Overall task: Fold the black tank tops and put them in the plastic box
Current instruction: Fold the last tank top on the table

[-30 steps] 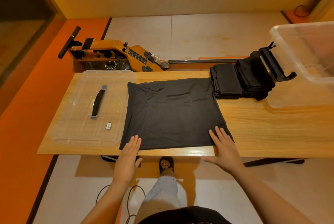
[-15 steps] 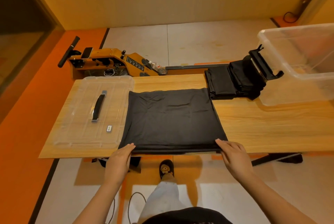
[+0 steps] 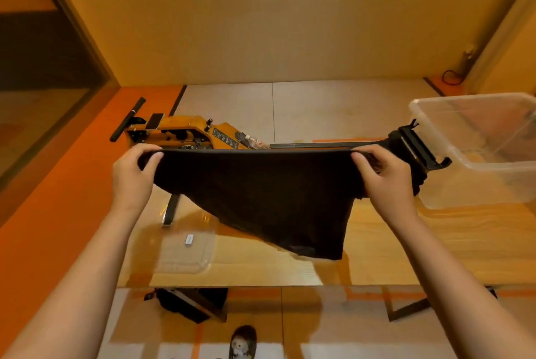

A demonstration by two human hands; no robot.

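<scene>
A black tank top (image 3: 261,196) hangs in the air above the wooden table (image 3: 406,248), stretched flat between my hands. My left hand (image 3: 132,176) grips its upper left corner and my right hand (image 3: 383,179) grips its upper right corner. The cloth sags to a point at the lower right. The clear plastic box (image 3: 475,150) stands at the table's right end, and I see no clothes in it. The held cloth and my right hand hide most of the pile of black tank tops (image 3: 419,182) beside the box.
The box's clear lid (image 3: 185,251) with a black handle lies on the table's left part. An orange rowing machine (image 3: 185,134) stands on the floor behind the table. A black latch (image 3: 417,147) sticks out from the box's left wall.
Both hands went from lying flat on the near edge of the tank top to gripping its corners and lifting it off the table. The camera tilted upward.
</scene>
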